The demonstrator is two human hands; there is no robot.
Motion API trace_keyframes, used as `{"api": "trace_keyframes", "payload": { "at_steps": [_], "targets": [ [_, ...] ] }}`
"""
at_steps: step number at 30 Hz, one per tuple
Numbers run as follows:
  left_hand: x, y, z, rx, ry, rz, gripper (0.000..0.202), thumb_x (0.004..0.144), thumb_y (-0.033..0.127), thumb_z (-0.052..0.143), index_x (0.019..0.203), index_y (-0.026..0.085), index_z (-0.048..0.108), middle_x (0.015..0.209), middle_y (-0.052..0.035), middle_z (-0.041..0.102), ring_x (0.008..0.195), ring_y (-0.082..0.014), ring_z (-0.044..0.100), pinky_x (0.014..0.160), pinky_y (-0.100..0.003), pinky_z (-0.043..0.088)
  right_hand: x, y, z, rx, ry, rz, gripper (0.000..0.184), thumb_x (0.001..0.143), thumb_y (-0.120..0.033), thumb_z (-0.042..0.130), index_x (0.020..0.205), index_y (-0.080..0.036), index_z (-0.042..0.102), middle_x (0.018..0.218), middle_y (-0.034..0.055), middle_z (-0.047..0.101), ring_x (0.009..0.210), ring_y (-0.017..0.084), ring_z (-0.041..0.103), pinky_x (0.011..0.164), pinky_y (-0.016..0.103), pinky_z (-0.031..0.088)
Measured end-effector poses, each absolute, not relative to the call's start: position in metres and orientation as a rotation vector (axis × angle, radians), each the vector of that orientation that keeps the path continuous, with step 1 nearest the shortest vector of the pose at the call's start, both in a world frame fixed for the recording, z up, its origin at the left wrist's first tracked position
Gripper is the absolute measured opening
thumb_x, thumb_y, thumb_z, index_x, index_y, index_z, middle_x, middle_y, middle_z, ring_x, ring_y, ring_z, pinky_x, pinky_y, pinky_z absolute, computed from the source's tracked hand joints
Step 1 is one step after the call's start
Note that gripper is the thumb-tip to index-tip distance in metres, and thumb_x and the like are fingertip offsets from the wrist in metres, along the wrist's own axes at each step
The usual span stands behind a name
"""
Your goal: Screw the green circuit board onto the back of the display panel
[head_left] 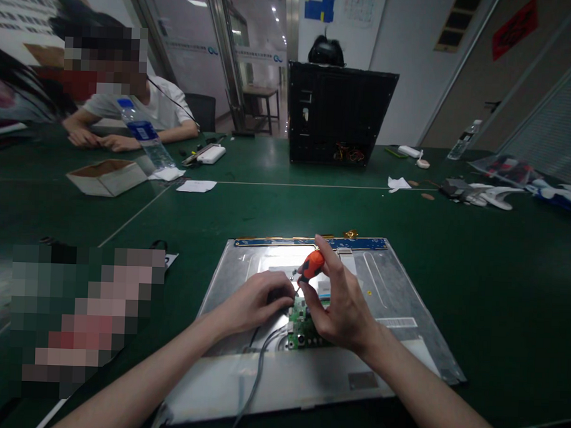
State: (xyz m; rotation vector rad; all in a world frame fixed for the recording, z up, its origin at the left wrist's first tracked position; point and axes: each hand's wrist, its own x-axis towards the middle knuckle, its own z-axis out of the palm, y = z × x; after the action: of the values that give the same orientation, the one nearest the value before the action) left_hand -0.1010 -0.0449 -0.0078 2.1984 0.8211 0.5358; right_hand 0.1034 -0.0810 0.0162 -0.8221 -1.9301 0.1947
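My right hand [345,303] grips a screwdriver [312,265] by its short orange-and-black handle, between thumb and fingers. The thin shaft slants down to the left edge of a green circuit board [303,341]. Beside the tip, my left hand [268,294] is closed with its fingers curled; what they hold, if anything, is hidden. Under both hands lies the silver metal back of a flat display panel [402,352]. A grey cable [260,369] runs from the board towards me. Along the panel's far edge sits a narrow blue circuit strip [266,242].
On the green table [498,284] stands a large black casing [338,110]. An open box [107,178] and a water bottle [147,137] are at far left, near a seated person [162,103]. Gloves [495,195] lie at right. A blurred-out item [89,319] is left of my arm.
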Motion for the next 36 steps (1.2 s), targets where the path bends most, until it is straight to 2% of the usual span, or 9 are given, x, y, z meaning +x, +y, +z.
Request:
{"api": "trace_keyframes", "payload": {
  "at_steps": [12,18,36],
  "targets": [
    [-0.1010,-0.0448,-0.0053,2.181,0.819,0.518,0.010,0.092,0.021,0.054,0.093,0.017,0.063,0.088,-0.0048,0.064,0.079,-0.0194,0.057,0.074,-0.032,0.045,0.1028,-0.0786,0.0189,-0.849,-1.930,0.080,0.070,0.093,-0.017,0.050,0.154,-0.019,0.015,0.096,0.0082,0.064,0.076,0.021,0.060,0.067,0.038,0.054],
    [-0.1005,-0.0459,-0.0055,2.194,0.836,0.525,0.010,0.091,0.021,0.054,0.092,0.016,0.062,0.085,-0.0047,0.063,0.076,-0.0189,0.056,0.070,-0.031,0.044,0.1029,-0.0788,0.0174,-0.820,-1.937,0.185,0.072,0.092,-0.016,0.051,0.154,-0.019,0.014,0.098,0.0089,0.064,0.079,0.021,0.062,0.072,0.039,0.056],
    [-0.0986,-0.0490,0.0004,2.219,0.908,0.554,0.006,0.086,0.018,0.054,0.086,0.017,0.060,0.078,-0.0028,0.061,0.069,-0.0173,0.054,0.063,-0.028,0.041,0.1024,-0.0778,0.0160,-0.842,-1.916,0.139,0.072,0.093,-0.017,0.052,0.154,-0.022,0.014,0.096,0.0071,0.065,0.078,0.021,0.065,0.070,0.036,0.057]
  ]
}}
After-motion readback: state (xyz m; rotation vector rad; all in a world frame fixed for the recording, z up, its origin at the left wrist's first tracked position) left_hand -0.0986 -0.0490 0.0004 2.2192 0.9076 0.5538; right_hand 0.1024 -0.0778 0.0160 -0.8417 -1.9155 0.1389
